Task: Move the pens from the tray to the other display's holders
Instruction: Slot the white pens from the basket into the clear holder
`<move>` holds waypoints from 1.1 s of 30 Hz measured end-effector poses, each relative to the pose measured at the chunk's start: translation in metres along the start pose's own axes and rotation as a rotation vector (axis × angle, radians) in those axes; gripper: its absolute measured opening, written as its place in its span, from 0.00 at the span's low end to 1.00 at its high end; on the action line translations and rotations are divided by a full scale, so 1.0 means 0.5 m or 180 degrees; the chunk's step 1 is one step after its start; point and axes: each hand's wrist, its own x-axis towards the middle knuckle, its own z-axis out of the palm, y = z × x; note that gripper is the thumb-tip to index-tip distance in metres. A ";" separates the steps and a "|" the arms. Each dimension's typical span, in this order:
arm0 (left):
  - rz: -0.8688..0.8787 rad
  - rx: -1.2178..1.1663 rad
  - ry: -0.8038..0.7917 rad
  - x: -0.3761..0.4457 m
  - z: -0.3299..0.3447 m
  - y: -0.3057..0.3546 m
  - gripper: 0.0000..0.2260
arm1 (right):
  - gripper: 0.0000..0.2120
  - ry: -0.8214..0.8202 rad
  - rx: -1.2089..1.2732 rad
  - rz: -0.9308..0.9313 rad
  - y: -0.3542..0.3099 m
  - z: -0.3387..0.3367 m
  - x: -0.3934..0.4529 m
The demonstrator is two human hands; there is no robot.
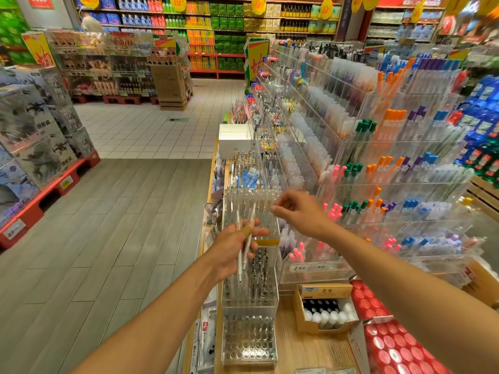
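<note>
1. Two white pens [244, 244] are gripped in the left hand [232, 252], above the clear holder display [249, 300].
2. The right hand [299, 211] is held beside, fingertips pinched; contents cannot be determined.

bright, even store light; edges bowed; far shelves perhaps motion-blurred

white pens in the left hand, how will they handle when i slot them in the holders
The white pens look thin, straight and rigid, so probably stiff and light. Their smooth round barrels may slip or roll if loosely held; the left hand grips them as a bundle. The right hand could pinch one out singly.
</note>
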 end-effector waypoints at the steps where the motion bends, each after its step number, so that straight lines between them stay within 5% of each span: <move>1: 0.0004 0.0009 -0.0017 -0.001 0.003 0.000 0.10 | 0.08 -0.0253 0.0134 0.0054 -0.008 0.003 -0.004; 11: 0.0010 0.0075 -0.0325 -0.004 0.024 0.001 0.11 | 0.04 -0.0454 0.1004 0.0379 -0.045 0.009 0.003; 15: 0.0036 -0.0119 -0.0170 -0.002 0.008 0.004 0.13 | 0.03 0.0279 0.1110 0.0292 -0.065 -0.022 0.017; 20: -0.0100 0.0064 -0.0012 -0.006 -0.011 0.011 0.15 | 0.05 0.0944 0.0257 -0.0381 -0.066 -0.046 0.035; 25: -0.0026 0.1265 0.0265 0.000 -0.028 0.015 0.25 | 0.06 0.0727 -0.0406 -0.0646 -0.043 -0.030 0.042; 28: 0.0088 0.1314 0.0068 -0.002 -0.033 0.022 0.13 | 0.07 0.0674 -0.0544 -0.0606 -0.032 -0.019 0.043; 33: 0.0430 0.0993 0.0016 0.011 -0.042 0.041 0.08 | 0.08 0.0380 -0.0726 -0.0520 -0.027 -0.009 0.048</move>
